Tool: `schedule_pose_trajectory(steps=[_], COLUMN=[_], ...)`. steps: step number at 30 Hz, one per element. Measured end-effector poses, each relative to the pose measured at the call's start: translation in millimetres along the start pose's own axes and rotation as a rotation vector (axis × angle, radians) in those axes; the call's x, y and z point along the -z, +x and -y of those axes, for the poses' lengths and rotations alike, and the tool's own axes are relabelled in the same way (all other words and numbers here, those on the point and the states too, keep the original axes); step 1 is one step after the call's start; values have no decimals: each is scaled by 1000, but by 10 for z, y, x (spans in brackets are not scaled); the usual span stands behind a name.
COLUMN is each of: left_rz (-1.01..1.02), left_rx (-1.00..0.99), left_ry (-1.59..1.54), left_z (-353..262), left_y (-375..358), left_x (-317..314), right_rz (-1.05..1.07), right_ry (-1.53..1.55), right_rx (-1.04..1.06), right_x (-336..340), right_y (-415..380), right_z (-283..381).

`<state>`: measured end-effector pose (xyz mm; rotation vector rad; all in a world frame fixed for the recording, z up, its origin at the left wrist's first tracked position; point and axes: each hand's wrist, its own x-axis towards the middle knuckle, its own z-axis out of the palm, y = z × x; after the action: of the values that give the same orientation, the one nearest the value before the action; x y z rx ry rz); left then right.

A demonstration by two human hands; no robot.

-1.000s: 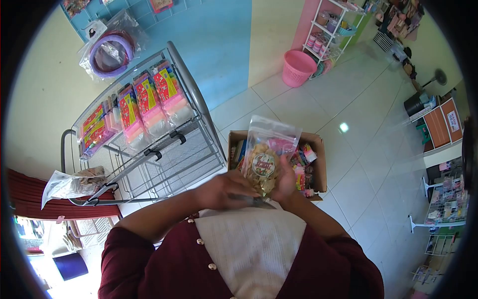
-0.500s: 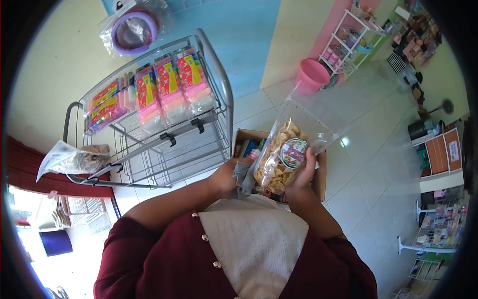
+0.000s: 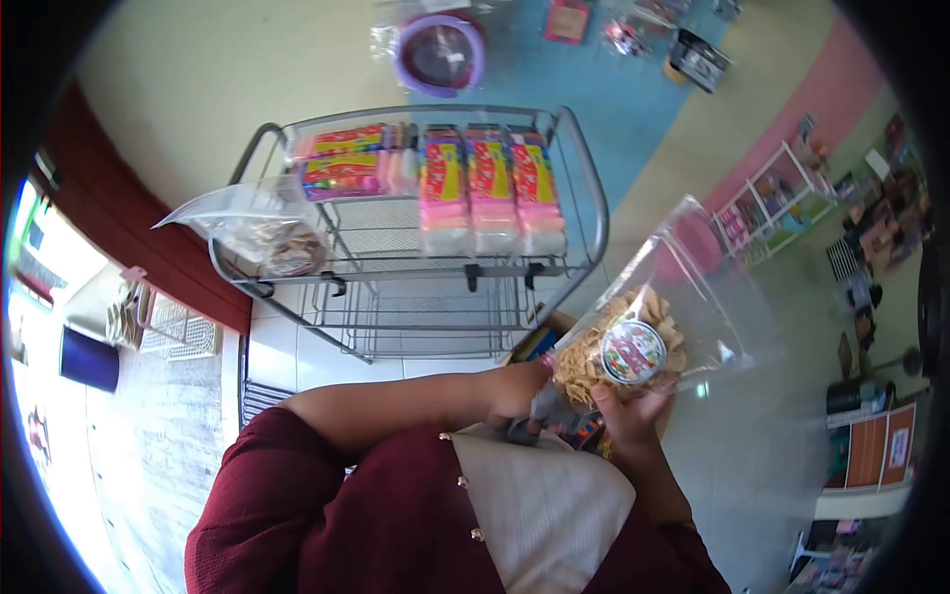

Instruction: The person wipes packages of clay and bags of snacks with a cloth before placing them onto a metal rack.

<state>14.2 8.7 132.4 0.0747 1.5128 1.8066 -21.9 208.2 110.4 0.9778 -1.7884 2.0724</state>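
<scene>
My right hand [image 3: 633, 414] grips a clear plastic bag of chips [image 3: 571, 370] from below, its thumb lying on the front. A round printed label sits on the bag, whose upper part is tall and unfilled. My left hand [image 3: 517, 391] is closed on a grey cloth [image 3: 559, 408] beside the bag's lower left corner; some of its fingers are hidden. Ahead stands a grey wire rack cart [image 3: 416, 269]. On its top shelf lie several packs of coloured clay [image 3: 492, 188], and at its left end another clear bag [image 3: 287, 243] with brownish contents.
Below my hands, a cardboard box [image 3: 559, 322] with colourful items is mostly covered by my arms and the bag. A pink basket [image 3: 690, 246] and white shelf [image 3: 777, 203] stand farther right. Purple hoops [image 3: 440, 54] hang on the wall; a bright doorway is at left.
My view has turned left, so the cart now appears nearer the middle. Both hands keep their hold; the chip bag appears farther right and tilted more to the right.
</scene>
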Motion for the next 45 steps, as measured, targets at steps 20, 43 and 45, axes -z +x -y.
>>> schedule_pose_trajectory(steps=[20, 43, 45], left_rz=[-1632, -1346, -1335], left_rx=[-1278, -314, -296], left_ry=[182, 515, 491], left_z=[-362, -764, -772], left_y=[-3088, -3231, -3167], left_x=[915, 1755, 1676], right_rz=[635, 847, 857], right_ry=[215, 165, 144], right_rx=[-546, -536, -501], right_x=[-1913, -2313, -2283], right_y=[1907, 1961, 1955], right_z=[122, -121, -114])
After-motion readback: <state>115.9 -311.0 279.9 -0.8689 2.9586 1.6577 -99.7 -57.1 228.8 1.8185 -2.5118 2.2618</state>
